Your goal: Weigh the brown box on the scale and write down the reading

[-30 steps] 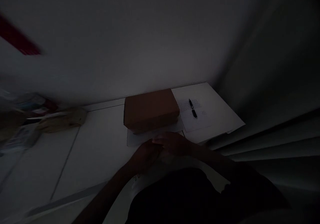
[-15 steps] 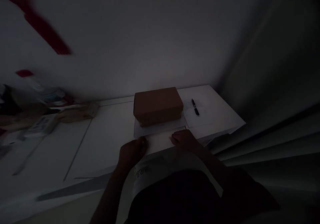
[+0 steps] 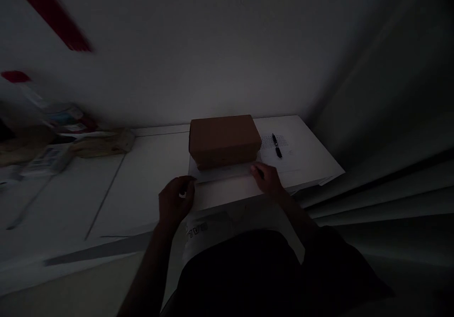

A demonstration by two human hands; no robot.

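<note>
My left hand [image 3: 175, 201] and right hand [image 3: 267, 177] rest at the near corners of a pale sheet [image 3: 227, 177]; in this dim light I cannot tell either grip. A brown box [image 3: 224, 140] sits on the sheet's far part, on the white surface [image 3: 142, 184].

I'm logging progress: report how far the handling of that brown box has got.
Done: the brown box sits shut on a white sheet, with a pen lying on paper beside it. In hand: the left hand and right hand flank the box's near side. Left: neither hand grips it yet.
</note>
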